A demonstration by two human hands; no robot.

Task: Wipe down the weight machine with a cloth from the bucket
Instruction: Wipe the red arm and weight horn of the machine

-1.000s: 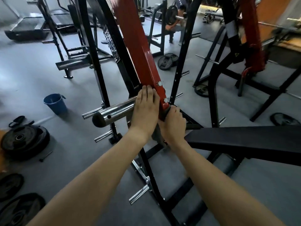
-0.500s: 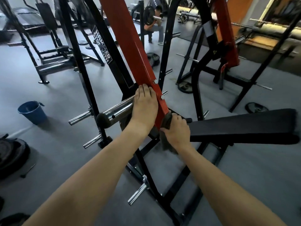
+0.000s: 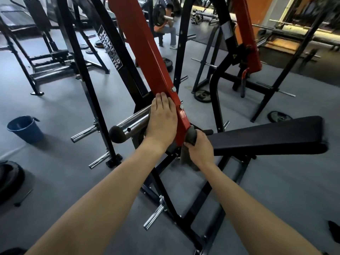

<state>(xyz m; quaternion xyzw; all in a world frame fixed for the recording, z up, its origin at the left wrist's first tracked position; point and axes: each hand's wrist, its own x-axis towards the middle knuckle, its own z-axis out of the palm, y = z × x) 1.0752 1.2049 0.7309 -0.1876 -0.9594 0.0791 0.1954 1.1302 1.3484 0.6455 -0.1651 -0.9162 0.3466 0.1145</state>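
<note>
The right hand (image 3: 201,150), its grip pinching the cloth (image 3: 191,135), is sliding lower round the end of the red arm (image 3: 147,52), so the wiping is advancing. The left hand (image 3: 161,118) is still pressing flat, fingers straight.

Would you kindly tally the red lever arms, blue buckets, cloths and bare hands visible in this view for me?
Red lever arms: 2
Blue bucket: 1
Cloth: 1
Hands, left hand and right hand: 2
Total: 6
</note>
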